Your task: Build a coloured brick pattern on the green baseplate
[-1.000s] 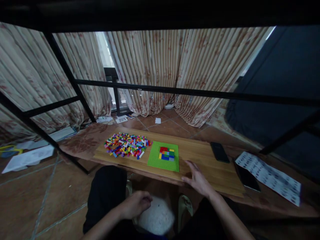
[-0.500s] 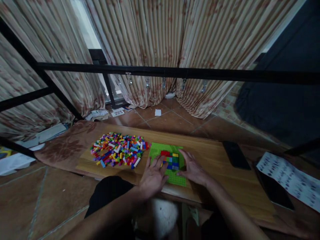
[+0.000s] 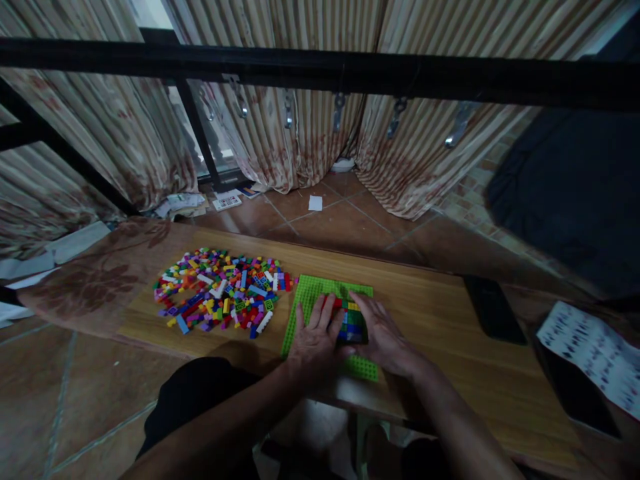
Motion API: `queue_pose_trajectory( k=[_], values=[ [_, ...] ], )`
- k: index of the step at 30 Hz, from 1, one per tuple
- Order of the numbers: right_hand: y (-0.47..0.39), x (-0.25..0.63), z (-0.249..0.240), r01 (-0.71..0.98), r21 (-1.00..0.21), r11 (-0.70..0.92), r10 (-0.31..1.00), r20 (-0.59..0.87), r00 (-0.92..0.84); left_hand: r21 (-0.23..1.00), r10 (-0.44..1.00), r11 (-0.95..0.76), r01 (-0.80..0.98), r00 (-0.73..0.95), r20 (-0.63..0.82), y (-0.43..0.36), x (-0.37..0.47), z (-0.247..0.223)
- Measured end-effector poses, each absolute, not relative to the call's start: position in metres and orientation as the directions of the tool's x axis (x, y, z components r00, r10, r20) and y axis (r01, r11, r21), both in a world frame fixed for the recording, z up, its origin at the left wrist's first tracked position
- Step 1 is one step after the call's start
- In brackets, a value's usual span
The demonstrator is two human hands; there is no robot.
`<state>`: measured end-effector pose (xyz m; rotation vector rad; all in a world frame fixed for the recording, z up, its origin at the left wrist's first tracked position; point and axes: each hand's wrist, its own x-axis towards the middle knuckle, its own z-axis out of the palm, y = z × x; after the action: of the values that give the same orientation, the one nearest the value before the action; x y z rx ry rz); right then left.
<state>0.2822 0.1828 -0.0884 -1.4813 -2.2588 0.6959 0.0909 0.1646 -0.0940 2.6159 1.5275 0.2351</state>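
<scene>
A green studded baseplate (image 3: 313, 287) lies on the wooden board, with a low block of coloured building bricks (image 3: 353, 320) on it. Red, yellow, green and blue bricks show between my hands. My left hand (image 3: 315, 337) lies over the left side of the block, fingers spread, covering part of it and the plate. Around the block's right side curves my right hand (image 3: 383, 333), fingers at its far corner and thumb near its front edge. The contact under both palms is hidden.
Loose bricks in many colours (image 3: 220, 293) form a wide pile left of the baseplate. To the right lie a dark phone (image 3: 493, 308) and a printed sheet (image 3: 595, 353) over a dark flat object. A black metal rail (image 3: 320, 70) crosses beyond the board (image 3: 430, 333), before striped curtains.
The camera view has tipped and come closer. My hands have drawn in on the brick block from both sides, and the left one now covers more of its left part.
</scene>
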Motion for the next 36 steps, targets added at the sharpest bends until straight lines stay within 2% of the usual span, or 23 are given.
queue_pose_trajectory(
  k=[24,36],
  values=[
    [0.184,0.285,-0.079,0.772,-0.495,0.398,0.902,0.057,-0.428,0.121,0.853,-0.522,0.844,0.513,0.096,0.165,0.09,-0.102],
    [0.187,0.306,-0.077,0.747,-0.589,0.31,0.935,0.045,-0.353,0.107,0.847,-0.531,0.84,0.523,0.093,0.164,0.09,-0.098]
  ],
)
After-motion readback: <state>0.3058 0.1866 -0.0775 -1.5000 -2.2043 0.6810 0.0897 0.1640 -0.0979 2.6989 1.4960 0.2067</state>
